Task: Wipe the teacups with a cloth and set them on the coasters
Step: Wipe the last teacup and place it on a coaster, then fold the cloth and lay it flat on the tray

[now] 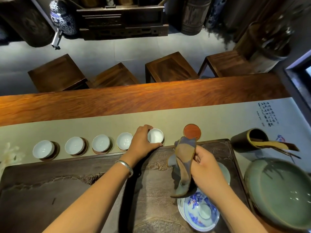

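Several white teacups stand in a row on round coasters along the beige runner [218, 118], among them the far-left teacup [43, 149] and the one at the left hand's side, teacup [124, 141]. My left hand [143, 144] curls round the rightmost teacup [156, 135], which sits on its coaster. One red coaster [192, 131] to the right lies bare. My right hand [204, 167] grips a blue and tan cloth [184, 165] that hangs over the carved tea tray [67, 174]. Another pale cup [171, 160] shows partly behind the cloth.
A blue-and-white lidded bowl [199, 214] sits on the tray at the near right. A large green bowl [279, 190] and a dark tool holder [247, 140] with wooden utensils stand on the right. Several wooden stools [170, 68] line the table's far side.
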